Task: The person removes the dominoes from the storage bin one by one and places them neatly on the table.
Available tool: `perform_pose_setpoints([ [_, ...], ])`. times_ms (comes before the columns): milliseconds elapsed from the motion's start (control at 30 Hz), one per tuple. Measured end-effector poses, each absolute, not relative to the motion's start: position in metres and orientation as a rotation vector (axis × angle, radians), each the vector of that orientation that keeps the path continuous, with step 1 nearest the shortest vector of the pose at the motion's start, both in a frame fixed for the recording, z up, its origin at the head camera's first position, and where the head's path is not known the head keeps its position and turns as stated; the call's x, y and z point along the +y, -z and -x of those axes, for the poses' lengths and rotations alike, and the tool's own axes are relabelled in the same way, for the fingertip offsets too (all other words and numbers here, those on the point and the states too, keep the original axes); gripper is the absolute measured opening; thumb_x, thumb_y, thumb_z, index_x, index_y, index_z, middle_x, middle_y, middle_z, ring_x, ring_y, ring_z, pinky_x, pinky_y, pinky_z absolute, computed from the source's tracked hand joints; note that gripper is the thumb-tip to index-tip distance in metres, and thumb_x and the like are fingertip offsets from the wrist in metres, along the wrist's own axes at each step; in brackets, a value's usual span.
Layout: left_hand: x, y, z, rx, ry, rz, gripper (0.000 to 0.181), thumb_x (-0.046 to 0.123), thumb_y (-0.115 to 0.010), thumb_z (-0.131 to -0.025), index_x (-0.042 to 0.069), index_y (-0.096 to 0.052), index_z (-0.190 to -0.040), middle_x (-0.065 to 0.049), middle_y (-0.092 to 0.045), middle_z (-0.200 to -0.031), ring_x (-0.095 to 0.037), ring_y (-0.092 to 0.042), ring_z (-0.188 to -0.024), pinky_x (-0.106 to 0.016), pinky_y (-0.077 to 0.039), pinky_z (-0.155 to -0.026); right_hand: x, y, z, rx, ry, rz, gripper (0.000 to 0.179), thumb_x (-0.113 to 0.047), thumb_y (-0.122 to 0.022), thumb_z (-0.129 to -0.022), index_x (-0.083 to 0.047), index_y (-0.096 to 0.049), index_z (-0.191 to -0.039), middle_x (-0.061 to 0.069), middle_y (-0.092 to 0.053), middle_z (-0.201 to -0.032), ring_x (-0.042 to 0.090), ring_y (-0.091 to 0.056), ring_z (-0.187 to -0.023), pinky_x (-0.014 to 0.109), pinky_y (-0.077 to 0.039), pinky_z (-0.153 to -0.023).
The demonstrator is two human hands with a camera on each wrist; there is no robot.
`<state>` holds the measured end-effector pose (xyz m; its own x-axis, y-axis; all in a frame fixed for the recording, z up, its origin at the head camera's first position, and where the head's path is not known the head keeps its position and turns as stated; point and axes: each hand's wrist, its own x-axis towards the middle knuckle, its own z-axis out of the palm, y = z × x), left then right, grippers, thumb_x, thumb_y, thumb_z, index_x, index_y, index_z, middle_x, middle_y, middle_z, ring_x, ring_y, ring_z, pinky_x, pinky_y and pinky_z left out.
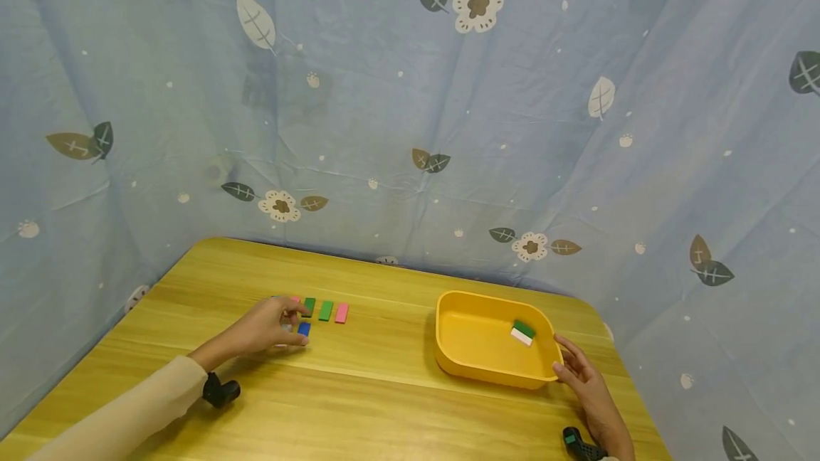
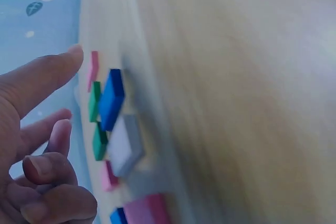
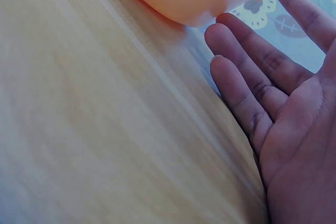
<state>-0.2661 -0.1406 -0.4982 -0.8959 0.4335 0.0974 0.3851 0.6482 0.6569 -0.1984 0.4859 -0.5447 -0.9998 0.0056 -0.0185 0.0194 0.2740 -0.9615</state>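
Observation:
My left hand (image 1: 265,326) hovers over a group of small flat rectangular blocks, its fingers loosely bent and holding nothing. Close to its fingertips lie a blue block (image 1: 304,330) and a dark green block (image 1: 309,306); a green block (image 1: 326,311) and a pink block (image 1: 342,313) lie just beyond. In the left wrist view, a white block (image 2: 126,145) stands near another pink block (image 2: 147,211). My right hand (image 1: 588,383) holds the right end of a yellow box (image 1: 477,371), thumb and index finger at the rim. Inside the box are a green block (image 1: 524,328) and a white block.
The wood-grain table (image 1: 359,404) carries everything. A blue patterned curtain (image 1: 384,91) hangs behind and around it. Black wrist devices sit on both wrists, the left device (image 1: 221,390) close to the tabletop.

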Motion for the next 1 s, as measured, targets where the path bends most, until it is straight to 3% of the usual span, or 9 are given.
perform_pose_setpoints([
  [200,-0.120,0.489,0.271,2.749,-1.164,-0.769,0.050,0.041,-0.077,-0.078,0.010,-0.065,-0.115,-0.004,-0.062,-0.091,-0.018,-0.055,-0.075,-0.028,-0.047,-0.061,0.485,0.545,0.198,2.497,1.879,-0.046,0.054,-0.029,-0.051,-0.100,-0.029,-0.029,-0.150,0.011,-0.038,-0.142,0.011,-0.055,-0.110,0.036,-0.050,-0.085],
  [500,-0.066,0.477,0.289,2.750,-1.202,-0.910,0.027,0.038,-0.070,-0.087,0.022,-0.065,-0.109,0.007,-0.060,-0.086,-0.016,-0.051,-0.062,-0.028,-0.044,-0.054,0.485,0.545,0.198,2.502,1.876,-0.056,0.055,-0.030,-0.051,-0.100,-0.029,-0.029,-0.150,0.012,-0.037,-0.144,0.009,-0.054,-0.111,0.033,-0.050,-0.085],
  [833,0.012,0.466,0.312,2.621,-1.225,-1.047,0.024,0.040,-0.065,-0.090,0.025,-0.064,-0.110,0.008,-0.062,-0.089,-0.014,-0.056,-0.068,-0.029,-0.047,-0.060,0.486,0.545,0.197,2.515,1.868,-0.067,0.056,-0.030,-0.051,-0.100,-0.029,-0.029,-0.150,0.013,-0.037,-0.144,0.011,-0.055,-0.109,0.037,-0.050,-0.084],
  [1000,0.043,0.460,0.322,2.537,-1.279,-1.061,0.026,0.039,-0.062,-0.092,0.022,-0.066,-0.112,0.008,-0.064,-0.093,-0.015,-0.061,-0.083,-0.029,-0.049,-0.066,0.485,0.544,0.198,2.507,1.869,-0.092,0.056,-0.032,-0.053,-0.099,-0.030,-0.030,-0.150,0.012,-0.036,-0.144,0.007,-0.055,-0.109,0.037,-0.050,-0.085],
])
